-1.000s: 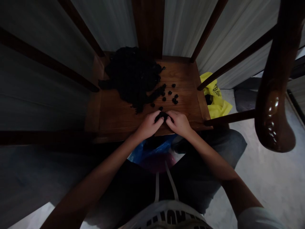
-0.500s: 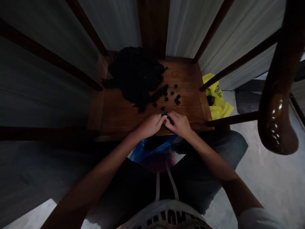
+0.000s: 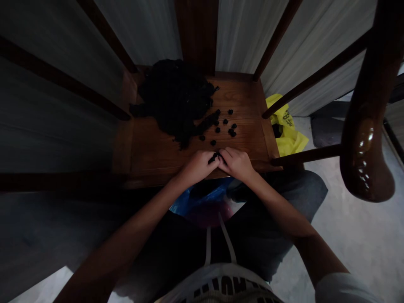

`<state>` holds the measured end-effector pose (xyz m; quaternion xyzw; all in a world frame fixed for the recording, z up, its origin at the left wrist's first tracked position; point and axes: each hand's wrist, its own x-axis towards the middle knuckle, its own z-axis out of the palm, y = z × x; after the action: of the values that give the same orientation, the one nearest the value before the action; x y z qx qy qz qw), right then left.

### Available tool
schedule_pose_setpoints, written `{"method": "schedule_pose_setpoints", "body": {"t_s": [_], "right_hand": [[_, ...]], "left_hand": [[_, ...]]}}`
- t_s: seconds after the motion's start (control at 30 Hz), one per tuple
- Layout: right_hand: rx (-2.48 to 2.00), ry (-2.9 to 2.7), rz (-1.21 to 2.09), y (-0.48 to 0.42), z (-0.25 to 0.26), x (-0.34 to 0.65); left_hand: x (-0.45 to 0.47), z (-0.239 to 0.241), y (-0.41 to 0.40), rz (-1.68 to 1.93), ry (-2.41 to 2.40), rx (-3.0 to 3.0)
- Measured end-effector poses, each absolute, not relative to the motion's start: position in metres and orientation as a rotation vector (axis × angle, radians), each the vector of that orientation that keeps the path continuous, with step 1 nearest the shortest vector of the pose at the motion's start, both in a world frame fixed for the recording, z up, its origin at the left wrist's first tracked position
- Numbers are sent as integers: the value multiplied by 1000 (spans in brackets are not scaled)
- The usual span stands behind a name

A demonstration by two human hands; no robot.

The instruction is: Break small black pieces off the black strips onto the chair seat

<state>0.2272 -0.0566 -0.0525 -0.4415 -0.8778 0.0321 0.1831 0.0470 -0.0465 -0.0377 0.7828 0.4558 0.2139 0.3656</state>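
Close to the front edge of the wooden chair seat (image 3: pixel 151 162), my left hand (image 3: pixel 202 164) and my right hand (image 3: pixel 236 163) meet, fingers closed. Between their fingertips they pinch a small black, cloth-like piece (image 3: pixel 213 158); most of it is hidden by the fingers. Just beyond the hands lie several small black knotted lumps (image 3: pixel 217 130), scattered over the wood. Behind them, on the left half of the seat, is a heap of black cloth-like material (image 3: pixel 176 94) with stringy edges. It is too dark to tell its exact kind.
Dark wooden spindles (image 3: pixel 277 38) and a thick curved armrest (image 3: pixel 362 160) surround the seat. A yellow plastic bag (image 3: pixel 292 141) sits on the floor at the right. Below the seat's front edge, between my knees, hangs blue plastic (image 3: pixel 183 202) near something dark pink.
My fingers have shifted on the black piece, and more of it now shows at the left thumb and forefinger. The view has moved slightly; the heap and lumps lie as before.
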Motion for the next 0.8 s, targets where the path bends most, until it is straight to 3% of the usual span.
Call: {"method": "schedule_pose_setpoints", "body": {"t_s": [0.13, 0.43, 0.8], "right_hand": [[-1289, -2405, 116, -58, -47, 224], [-1170, -2135, 711, -52, -38, 227], [-1142, -2116, 799, -50, -33, 228]], "left_hand": [[46, -41, -43, 607, 1292, 2030], [38, -42, -43, 682, 1185, 1937], [40, -35, -46, 832, 999, 1846]]}}
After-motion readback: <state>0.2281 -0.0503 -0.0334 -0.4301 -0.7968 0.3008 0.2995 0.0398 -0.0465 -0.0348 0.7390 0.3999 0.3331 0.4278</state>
